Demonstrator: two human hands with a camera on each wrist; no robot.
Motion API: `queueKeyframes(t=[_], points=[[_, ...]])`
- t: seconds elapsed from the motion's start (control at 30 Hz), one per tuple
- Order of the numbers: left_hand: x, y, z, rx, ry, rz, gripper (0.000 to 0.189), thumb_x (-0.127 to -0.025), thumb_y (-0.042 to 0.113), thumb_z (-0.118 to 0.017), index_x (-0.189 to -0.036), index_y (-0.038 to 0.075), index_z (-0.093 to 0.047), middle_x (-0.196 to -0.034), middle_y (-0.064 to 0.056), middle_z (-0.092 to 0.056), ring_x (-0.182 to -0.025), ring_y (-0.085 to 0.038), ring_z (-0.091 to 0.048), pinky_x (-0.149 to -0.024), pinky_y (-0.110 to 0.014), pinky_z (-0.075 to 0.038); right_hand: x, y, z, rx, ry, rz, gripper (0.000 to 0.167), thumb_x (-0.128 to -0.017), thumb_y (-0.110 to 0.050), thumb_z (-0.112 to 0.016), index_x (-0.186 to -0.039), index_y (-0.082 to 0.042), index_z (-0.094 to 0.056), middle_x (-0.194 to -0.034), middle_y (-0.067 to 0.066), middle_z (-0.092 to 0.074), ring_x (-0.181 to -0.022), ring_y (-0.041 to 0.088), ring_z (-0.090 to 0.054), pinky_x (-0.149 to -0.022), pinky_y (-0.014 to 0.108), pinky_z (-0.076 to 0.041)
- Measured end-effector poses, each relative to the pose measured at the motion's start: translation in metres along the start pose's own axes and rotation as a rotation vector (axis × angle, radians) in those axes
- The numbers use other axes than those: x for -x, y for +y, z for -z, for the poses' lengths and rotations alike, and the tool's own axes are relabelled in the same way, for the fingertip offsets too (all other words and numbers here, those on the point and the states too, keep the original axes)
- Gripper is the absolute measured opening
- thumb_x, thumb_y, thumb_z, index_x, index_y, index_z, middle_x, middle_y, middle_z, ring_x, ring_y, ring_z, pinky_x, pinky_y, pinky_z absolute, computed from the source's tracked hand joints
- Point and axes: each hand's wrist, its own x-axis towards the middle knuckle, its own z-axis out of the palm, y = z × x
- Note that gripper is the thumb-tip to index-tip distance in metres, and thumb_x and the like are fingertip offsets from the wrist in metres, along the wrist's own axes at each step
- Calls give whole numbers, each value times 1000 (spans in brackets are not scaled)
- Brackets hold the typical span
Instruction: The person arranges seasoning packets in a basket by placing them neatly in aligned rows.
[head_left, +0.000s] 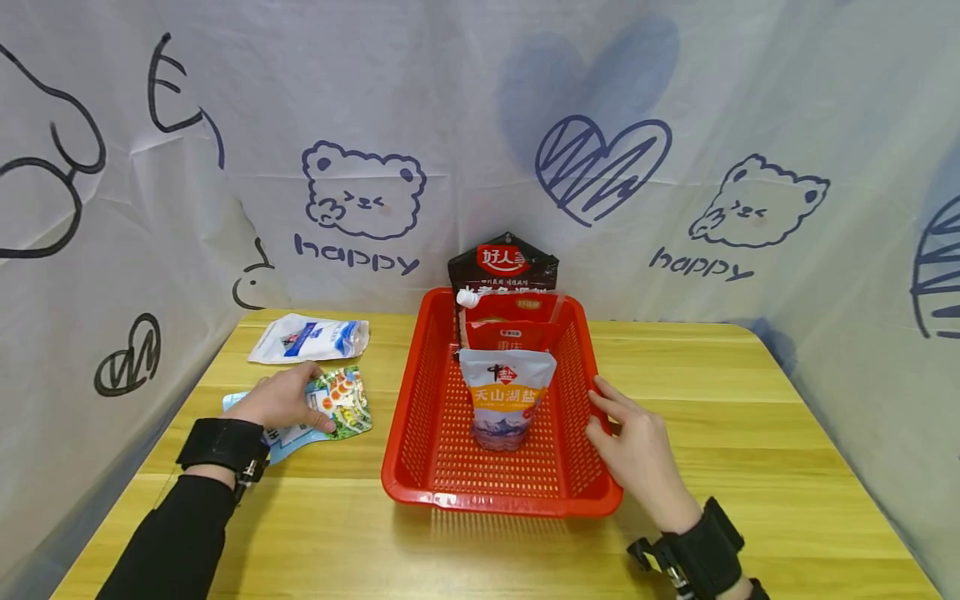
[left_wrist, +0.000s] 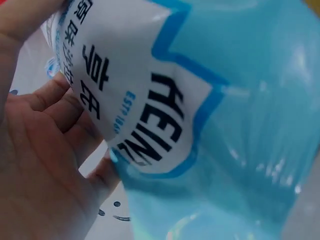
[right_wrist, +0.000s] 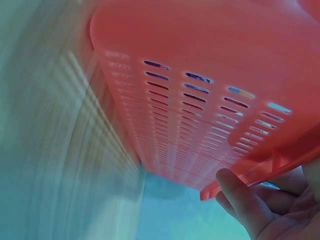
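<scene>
My left hand (head_left: pixel 281 400) grips a light-blue Heinz salad dressing pouch (head_left: pixel 347 402) with a vegetable picture at one end. Up close in the left wrist view, the blue-and-white Heinz label on the pouch (left_wrist: pixel 240 130) faces the camera, with fingers (left_wrist: pixel 67 107) behind its edge. A red plastic basket (head_left: pixel 411 433) stands in the middle of the table; my right hand (head_left: pixel 633 433) holds its right rim. From the right wrist, the thumb shows below the rim, outside the slotted basket wall (right_wrist: pixel 165 115). Inside stands a white-and-orange salt pouch (head_left: pixel 506 400).
Behind the salt, red packets (head_left: pixel 513 333) and a black seasoning packet (head_left: pixel 504 258) lean at the basket's far end. A white-and-blue bag (head_left: pixel 311 337) lies on the wooden table (head_left: pixel 697 375), beyond my left hand. A drawn-on white cloth (head_left: pixel 480 100) hangs behind the table.
</scene>
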Motion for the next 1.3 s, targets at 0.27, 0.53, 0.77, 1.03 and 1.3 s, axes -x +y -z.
queueKeyframes(t=[0.27, 0.53, 0.77, 1.03, 1.3], points=[[8, 3, -5, 33, 116, -58, 83, -97, 43, -73, -151, -9, -37, -142, -38, -53, -128, -52, -52, -99, -66, -33, -1, 0, -1, 2, -9, -21, 39, -92, 1, -67, -131, 7, -67, -144, 19, -61, -48, 6, -49, -56, 21, -52], [20, 21, 6, 80, 215, -92, 82, -105, 45, -59, -156, -12, -30, -154, -36, -40, -142, -56, -36, -103, -68, -25, -2, 1, -1, -13, -17, -36, 40, -93, 1, -66, -132, 8, -66, -145, 19, -60, -51, 11, -53, -55, 21, -51], [35, 41, 19, 113, 304, -125, 79, -107, 44, -56, -159, -8, -28, -159, -32, -35, -149, -54, -25, -111, -72, -13, -2, 2, -1, -23, -11, -24, 40, -92, 2, -66, -132, 8, -66, -145, 19, -60, -64, 15, -64, -57, 22, -53], [54, 82, 28, 171, 347, -217, 74, -107, 40, -57, -162, 0, -29, -160, -29, -39, -148, -50, -31, -106, -64, -20, 0, 2, -1, -17, 2, -19, 40, -92, 1, -66, -132, 8, -66, -144, 18, -60, -98, 32, -75, -68, 33, -62], [68, 120, 28, 156, 392, -375, 68, -105, 32, -62, -161, 3, -35, -153, -24, -50, -139, -42, -46, -98, -56, -21, -1, 6, 2, -18, -30, -3, 38, -94, 0, -65, -132, 6, -67, -145, 18, -60, -63, 25, -67, -70, 33, -60]])
